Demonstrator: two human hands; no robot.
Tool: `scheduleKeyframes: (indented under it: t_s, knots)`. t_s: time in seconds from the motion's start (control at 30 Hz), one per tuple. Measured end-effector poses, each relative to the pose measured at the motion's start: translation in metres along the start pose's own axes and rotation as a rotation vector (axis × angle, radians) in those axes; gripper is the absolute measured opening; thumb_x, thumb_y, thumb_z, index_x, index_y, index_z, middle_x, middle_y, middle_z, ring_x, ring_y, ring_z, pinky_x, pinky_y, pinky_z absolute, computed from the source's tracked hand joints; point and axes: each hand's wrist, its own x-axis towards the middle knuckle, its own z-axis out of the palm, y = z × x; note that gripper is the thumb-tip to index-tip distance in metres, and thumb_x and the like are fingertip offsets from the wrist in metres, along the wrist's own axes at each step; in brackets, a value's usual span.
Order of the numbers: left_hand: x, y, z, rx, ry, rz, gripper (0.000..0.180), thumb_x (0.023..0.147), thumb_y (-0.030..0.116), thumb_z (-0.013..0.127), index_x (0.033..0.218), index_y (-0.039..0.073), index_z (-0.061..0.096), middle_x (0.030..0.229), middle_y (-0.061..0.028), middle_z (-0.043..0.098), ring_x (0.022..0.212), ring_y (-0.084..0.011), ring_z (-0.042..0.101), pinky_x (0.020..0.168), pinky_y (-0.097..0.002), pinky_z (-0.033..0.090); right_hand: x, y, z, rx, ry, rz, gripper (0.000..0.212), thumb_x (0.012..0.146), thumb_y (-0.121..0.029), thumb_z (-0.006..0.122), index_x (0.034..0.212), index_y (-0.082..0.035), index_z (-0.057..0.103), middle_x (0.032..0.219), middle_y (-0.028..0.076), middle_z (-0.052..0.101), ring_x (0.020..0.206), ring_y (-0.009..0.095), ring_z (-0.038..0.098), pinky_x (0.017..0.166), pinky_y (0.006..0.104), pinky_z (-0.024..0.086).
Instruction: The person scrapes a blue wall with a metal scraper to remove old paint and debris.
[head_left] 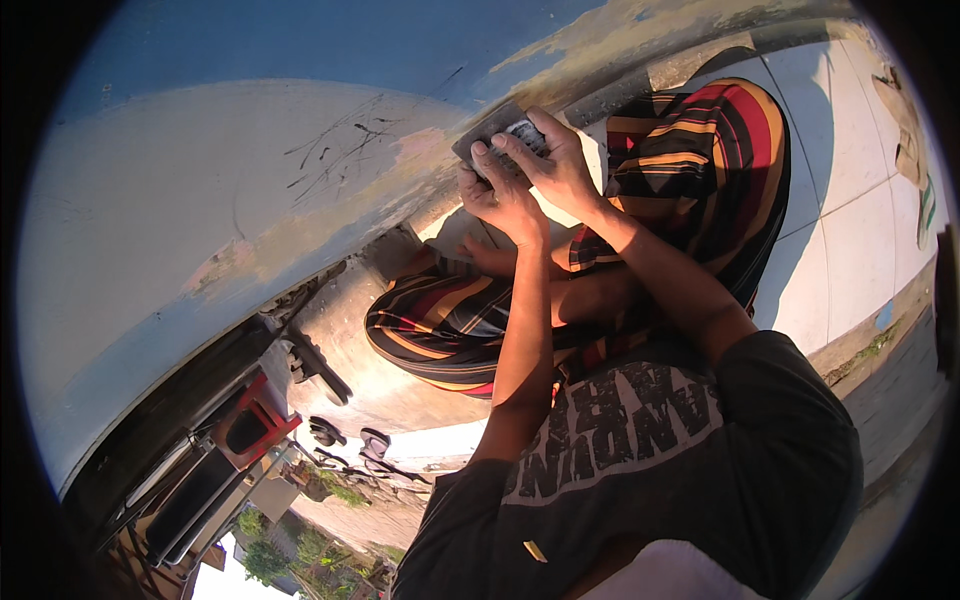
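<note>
Together, both hands' fingers [520, 145] clamp a flat grey, perhaps abrasive, sanding pad [495, 132] against the scuffed blue panel [230, 190].

A pale tiled floor [850, 200] carries what look like sandals [345, 440].

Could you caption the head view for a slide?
Both hands, left hand and right hand, press a grey sanding block against a blue car panel.

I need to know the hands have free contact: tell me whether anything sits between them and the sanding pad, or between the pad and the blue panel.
Nothing visible does. The left hand and right hand both press directly on the grey sanding pad, which lies flat against the worn edge of the blue body panel.
</note>
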Motion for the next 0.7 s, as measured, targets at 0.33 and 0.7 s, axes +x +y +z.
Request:
scheduleKeyframes:
  t_s: [0.33,0.7]
  knots:
    - [0.022,0.015,0.001,-0.085,-0.076,0.107,0.025,0.098,0.022,0.051,0.084,0.002,0.052,0.073,0.0003,0.056,0.063,-0.0037,0.048,0.054,-0.0192,0.040,0.016,-0.017,0.017,0.147,-0.009,-0.025,0.015,0.087,-0.013,0.066,0.090,-0.001,0.056,0.072,0.000,0.061,0.065,0.003,0.050,0.056,0.0218,0.044]
    - [0.007,0.007,0.007,-0.009,0.034,0.037,0.028,0.098,0.023,0.051,0.081,0.001,0.052,0.072,-0.0011,0.057,0.061,-0.0041,0.048,0.053,-0.0195,0.041,0.005,-0.005,0.015,0.105,0.067,-0.017,0.014,0.087,-0.012,0.066,0.093,-0.001,0.059,0.075,0.002,0.063,0.065,0.003,0.053,0.055,0.0219,0.044]
